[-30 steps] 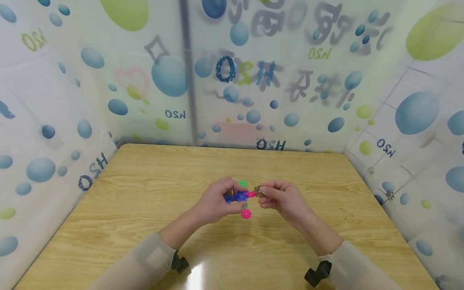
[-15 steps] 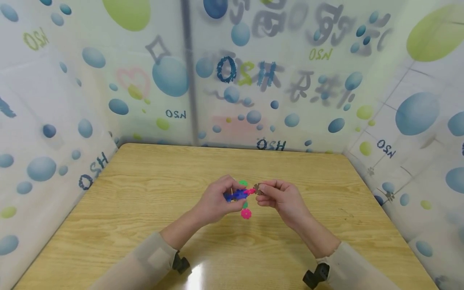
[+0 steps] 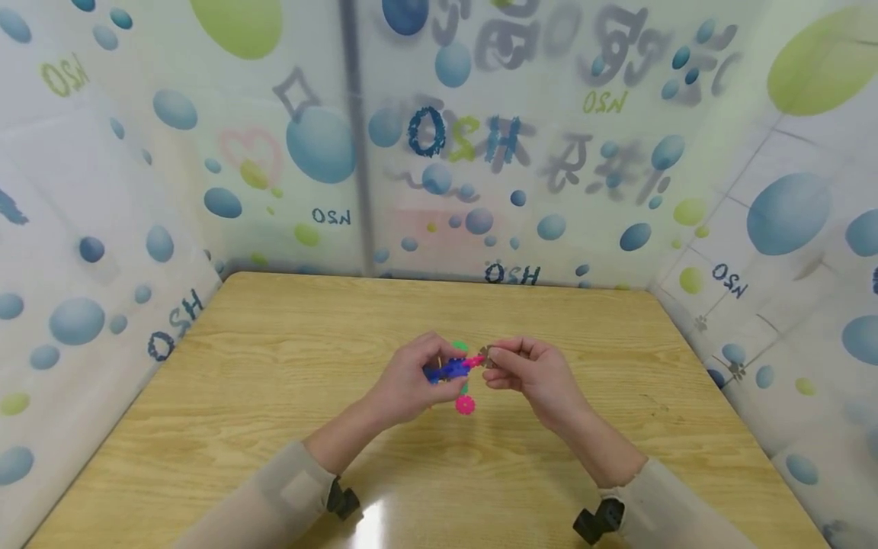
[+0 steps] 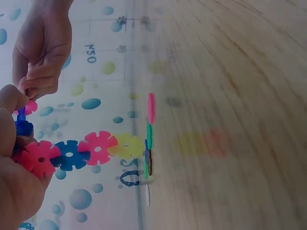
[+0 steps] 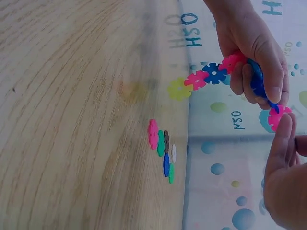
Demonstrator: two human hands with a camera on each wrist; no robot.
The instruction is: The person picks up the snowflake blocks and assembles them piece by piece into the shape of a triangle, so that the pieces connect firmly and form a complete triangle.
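My left hand (image 3: 411,381) grips a joined build of flower-shaped plastic snowflake discs above the table. Blue discs (image 3: 453,370) show between its thumb and fingers, and a pink disc (image 3: 475,361) sticks out toward the right. From below the left hand, a row of pink, blue (image 4: 70,155), pink and yellow (image 4: 127,145) discs reaches down in the left wrist view. My right hand (image 3: 535,377) pinches a brown snowflake disc (image 3: 486,355) between thumb and fingers, right at the edge of that pink disc. In the right wrist view, the right fingers hide the brown disc.
Loose discs lie flat on the wooden table (image 3: 288,351) under the hands: a pink one (image 5: 153,134), a brown one (image 5: 166,142), a blue one (image 5: 166,165), a white one (image 5: 174,153) and green ones (image 5: 171,173). A printed curtain (image 3: 439,252) stands behind the table.
My right hand has shifted slightly up and left with the brown disc, and the outer pink disc now tilts a little higher. My left hand keeps its grip in nearly the same place.
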